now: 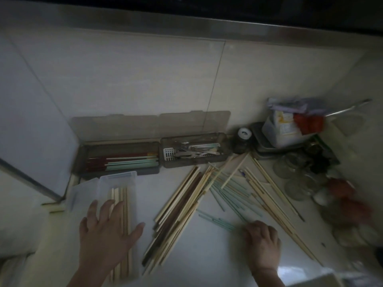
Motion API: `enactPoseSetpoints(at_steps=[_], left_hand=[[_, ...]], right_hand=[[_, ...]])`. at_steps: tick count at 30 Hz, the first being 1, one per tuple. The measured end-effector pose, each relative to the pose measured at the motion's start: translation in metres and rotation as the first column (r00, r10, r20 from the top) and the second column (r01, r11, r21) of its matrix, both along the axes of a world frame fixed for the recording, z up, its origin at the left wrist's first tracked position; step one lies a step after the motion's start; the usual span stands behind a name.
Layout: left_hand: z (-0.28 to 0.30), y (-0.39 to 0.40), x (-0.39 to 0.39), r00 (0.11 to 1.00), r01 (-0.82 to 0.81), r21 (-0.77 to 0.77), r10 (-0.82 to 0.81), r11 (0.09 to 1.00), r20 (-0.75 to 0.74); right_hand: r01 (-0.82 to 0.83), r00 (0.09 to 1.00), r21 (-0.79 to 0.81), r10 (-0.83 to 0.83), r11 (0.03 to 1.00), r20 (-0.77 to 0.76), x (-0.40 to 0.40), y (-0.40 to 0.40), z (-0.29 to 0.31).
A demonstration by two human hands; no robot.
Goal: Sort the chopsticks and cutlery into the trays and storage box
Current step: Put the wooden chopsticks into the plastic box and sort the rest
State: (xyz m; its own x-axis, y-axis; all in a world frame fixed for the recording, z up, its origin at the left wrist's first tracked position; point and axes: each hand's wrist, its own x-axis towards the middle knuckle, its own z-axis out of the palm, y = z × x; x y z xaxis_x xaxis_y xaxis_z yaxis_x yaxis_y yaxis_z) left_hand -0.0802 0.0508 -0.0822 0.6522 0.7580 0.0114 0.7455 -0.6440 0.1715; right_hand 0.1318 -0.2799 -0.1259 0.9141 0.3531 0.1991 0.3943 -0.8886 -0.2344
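A clear plastic tray (107,181) in front of me holds several pale wooden chopsticks (125,206). My left hand (105,233) lies flat over them with fingers spread. A loose heap of wooden chopsticks (180,206) and mint-green chopsticks (230,193) fans across the counter. My right hand (262,243) has its fingers curled down onto the near ends of the green chopsticks; whether they pinch one I cannot tell. A dark storage box (87,162) holds red and green chopsticks (128,161). Beside it, a second dark box (224,139) holds metal cutlery (192,153).
The boxes' grey lids (151,124) stand up against the tiled wall. A small jar (242,139), stacked containers (284,131), glass jars (290,168) and red-topped items crowd the right side. A metal edge (27,179) runs along the left.
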Motion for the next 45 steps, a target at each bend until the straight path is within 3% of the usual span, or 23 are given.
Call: enactPoseSetpoints(at_steps=[5, 8, 11, 15, 18, 25, 28, 31, 34, 37, 40, 43, 45], left_hand=[[0.001, -0.001, 0.001, 1.000, 0.000, 0.004, 0.000, 1.000, 0.021], [0.002, -0.001, 0.001, 1.000, 0.001, 0.008, -0.002, 1.000, 0.030], [0.002, -0.002, 0.001, 1.000, 0.006, 0.008, -0.006, 1.000, 0.019], [0.004, -0.001, 0.001, 1.000, 0.003, -0.009, -0.003, 1.000, -0.012], [0.006, -0.001, 0.002, 1.000, 0.010, -0.002, -0.009, 1.000, 0.010], [0.009, 0.000, 0.004, 0.994, 0.022, 0.008, -0.023, 1.000, 0.103], [0.007, 0.001, 0.003, 0.994, 0.020, -0.016, -0.018, 1.000, 0.105], [0.006, 0.003, 0.003, 0.994, 0.026, -0.033, -0.023, 0.999, 0.107], [0.006, 0.003, 0.004, 0.994, 0.024, -0.041, -0.019, 0.999, 0.108], [0.007, 0.003, 0.004, 0.994, 0.029, -0.038, -0.025, 0.999, 0.105], [0.007, 0.003, 0.004, 0.996, 0.030, -0.038, -0.027, 0.999, 0.089], [0.007, 0.003, 0.003, 0.998, 0.030, -0.035, -0.028, 0.999, 0.062], [0.006, 0.002, 0.003, 0.998, 0.036, -0.020, -0.035, 0.999, 0.048]], right_hand=[[0.003, 0.998, -0.180, -0.015, 0.984, -0.063, 0.007, 0.011, 0.005], [-0.028, 0.999, -0.199, 0.020, 0.980, -0.042, 0.007, 0.017, 0.013], [-0.125, 0.992, -0.109, 0.124, 0.986, -0.009, 0.009, 0.035, 0.034], [-0.228, 0.964, 0.118, 0.241, 0.966, -0.108, 0.018, 0.093, 0.067], [-0.344, 0.899, 0.224, 0.389, 0.912, -0.203, 0.020, 0.157, 0.089], [-0.646, 0.687, 0.206, 0.677, 0.735, -0.264, 0.029, 0.311, 0.095], [-0.731, 0.603, 0.147, 0.732, 0.666, -0.317, 0.031, 0.361, 0.085], [-0.807, 0.518, 0.006, 0.712, 0.591, -0.473, 0.036, 0.397, 0.072], [-0.812, 0.537, -0.112, 0.657, 0.573, -0.530, 0.049, 0.408, 0.055], [-0.797, 0.564, -0.107, 0.670, 0.594, -0.483, 0.057, 0.397, 0.047], [-0.718, 0.641, 0.193, 0.743, 0.669, -0.191, 0.058, 0.370, 0.053], [-0.526, 0.815, 0.439, 0.579, 0.729, 0.015, 0.061, 0.313, 0.061], [-0.408, 0.897, 0.448, 0.440, 0.796, 0.035, 0.064, 0.256, 0.058]])
